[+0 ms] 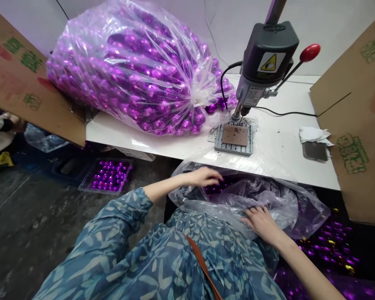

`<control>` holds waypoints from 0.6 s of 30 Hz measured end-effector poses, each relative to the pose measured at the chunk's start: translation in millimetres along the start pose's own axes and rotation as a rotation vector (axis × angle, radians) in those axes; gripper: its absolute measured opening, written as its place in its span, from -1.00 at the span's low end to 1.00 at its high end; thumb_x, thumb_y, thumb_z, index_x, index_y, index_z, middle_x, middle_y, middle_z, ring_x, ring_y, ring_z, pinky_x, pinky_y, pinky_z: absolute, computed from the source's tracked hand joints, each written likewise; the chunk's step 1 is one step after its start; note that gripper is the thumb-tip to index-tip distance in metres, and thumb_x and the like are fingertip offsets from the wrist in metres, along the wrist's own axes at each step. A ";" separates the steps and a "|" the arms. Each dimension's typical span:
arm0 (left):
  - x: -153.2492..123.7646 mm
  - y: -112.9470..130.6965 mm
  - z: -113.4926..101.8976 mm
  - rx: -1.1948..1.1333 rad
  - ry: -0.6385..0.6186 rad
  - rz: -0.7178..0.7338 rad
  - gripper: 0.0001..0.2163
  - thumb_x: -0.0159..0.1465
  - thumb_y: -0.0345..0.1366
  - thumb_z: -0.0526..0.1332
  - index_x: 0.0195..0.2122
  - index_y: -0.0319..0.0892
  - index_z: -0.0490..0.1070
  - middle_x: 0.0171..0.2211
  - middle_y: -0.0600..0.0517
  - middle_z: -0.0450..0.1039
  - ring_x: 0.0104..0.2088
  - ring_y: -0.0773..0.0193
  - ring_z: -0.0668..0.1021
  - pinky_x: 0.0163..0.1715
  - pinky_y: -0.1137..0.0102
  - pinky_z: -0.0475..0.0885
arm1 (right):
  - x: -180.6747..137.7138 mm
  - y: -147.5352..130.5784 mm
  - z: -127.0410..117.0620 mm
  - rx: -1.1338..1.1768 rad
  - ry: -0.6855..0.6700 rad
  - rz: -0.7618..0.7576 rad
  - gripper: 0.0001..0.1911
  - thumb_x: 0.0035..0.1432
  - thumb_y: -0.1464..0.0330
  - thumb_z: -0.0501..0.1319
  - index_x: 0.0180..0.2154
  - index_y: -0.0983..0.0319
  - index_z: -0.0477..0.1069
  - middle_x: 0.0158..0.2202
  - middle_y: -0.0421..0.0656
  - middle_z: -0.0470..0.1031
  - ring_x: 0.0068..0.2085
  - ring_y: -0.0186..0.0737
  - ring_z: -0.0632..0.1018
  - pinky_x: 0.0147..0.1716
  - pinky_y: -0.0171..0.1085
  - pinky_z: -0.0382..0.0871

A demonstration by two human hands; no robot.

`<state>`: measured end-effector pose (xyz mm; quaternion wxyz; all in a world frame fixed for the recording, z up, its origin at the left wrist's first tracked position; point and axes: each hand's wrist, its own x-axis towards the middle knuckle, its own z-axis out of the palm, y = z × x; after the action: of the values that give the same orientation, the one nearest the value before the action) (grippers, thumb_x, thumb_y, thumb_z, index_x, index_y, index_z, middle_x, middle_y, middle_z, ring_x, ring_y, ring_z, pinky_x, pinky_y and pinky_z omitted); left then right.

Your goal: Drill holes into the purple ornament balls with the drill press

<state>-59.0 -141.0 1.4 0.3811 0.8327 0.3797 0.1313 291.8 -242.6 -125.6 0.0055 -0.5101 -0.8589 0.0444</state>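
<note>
A clear plastic bag (265,193) lies spread in front of my body, just below the table's front edge, with shiny purple pieces (218,186) showing in its opening. Over the left side of that opening is my left hand (204,177), its fingers loosely bent and apart; no held thing can be made out. On the near rim of the bag rests my right hand (262,223), fingers spread over the crumpled film. Much of the bag's contents is hidden by folded plastic.
A bench drill press (265,62) with a slotted base (234,148) stands on the white table (278,154). A large tied bag of purple balls (137,71) lies to its left. Cardboard panels (359,137) flank the table. A phone (315,151) lies right; a tray of purple pieces (108,177) sits lower left.
</note>
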 end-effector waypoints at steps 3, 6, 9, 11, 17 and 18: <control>65.0 3.5 -66.8 0.060 0.264 -0.012 -0.67 0.45 -0.50 0.09 0.09 -0.19 0.59 0.14 -0.13 0.68 0.17 0.07 0.67 0.27 0.17 0.54 | 8.7 12.6 -4.7 0.058 -0.049 -0.059 -0.19 0.30 -0.13 0.03 0.17 0.46 0.35 0.05 -0.03 0.41 0.26 -0.70 0.38 0.48 -0.44 0.47; 142.8 -9.0 -124.8 0.306 0.457 -0.205 -0.64 0.38 -0.65 0.07 0.03 -0.27 0.56 0.10 -0.20 0.63 0.16 0.03 0.61 0.28 0.18 0.46 | 25.0 16.7 -9.4 0.113 -0.046 -0.128 -0.20 0.31 -0.13 0.02 0.18 0.45 0.35 0.07 -0.02 0.41 0.25 -0.71 0.38 0.48 -0.45 0.47; 200.9 -34.5 -161.7 0.397 0.489 -0.355 -0.58 0.31 -0.73 0.06 0.08 -0.34 0.53 0.17 -0.30 0.56 0.17 0.00 0.58 0.29 0.15 0.42 | 29.5 13.0 -14.6 0.168 -0.001 -0.202 -0.21 0.31 -0.13 0.02 0.17 0.45 0.35 0.05 -0.03 0.41 0.23 -0.72 0.38 0.45 -0.48 0.48; 222.4 -53.5 -171.9 0.433 0.477 -0.448 -0.56 0.28 -0.74 0.07 0.10 -0.40 0.52 0.18 -0.36 0.54 0.19 -0.04 0.57 0.30 0.12 0.41 | 24.6 10.0 -19.9 0.206 0.045 -0.242 -0.21 0.31 -0.12 0.02 0.16 0.45 0.36 0.03 -0.03 0.42 0.21 -0.73 0.38 0.43 -0.50 0.49; 237.9 -93.2 -168.1 0.472 0.430 -0.555 -0.47 0.35 -0.67 0.00 0.34 -0.46 0.36 0.41 -0.42 0.36 0.48 -0.06 0.34 0.47 0.15 0.20 | 18.8 22.6 -65.1 0.339 0.145 -0.305 -0.23 0.32 -0.11 0.02 0.13 0.45 0.37 -0.01 -0.05 0.42 0.15 -0.77 0.39 0.36 -0.56 0.50; 237.9 -96.3 -167.7 0.475 0.418 -0.567 -0.46 0.37 -0.66 0.00 0.37 -0.45 0.34 0.44 -0.42 0.32 0.50 -0.05 0.32 0.49 0.17 0.17 | 24.2 29.1 -77.2 0.361 0.155 -0.309 -0.24 0.32 -0.11 0.02 0.13 0.46 0.37 -0.01 -0.05 0.42 0.15 -0.77 0.39 0.34 -0.57 0.50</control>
<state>-34.4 163.5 27.1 0.1145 0.7155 0.6824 0.0964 309.8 -202.1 -51.9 0.1692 -0.3655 -0.9019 0.1563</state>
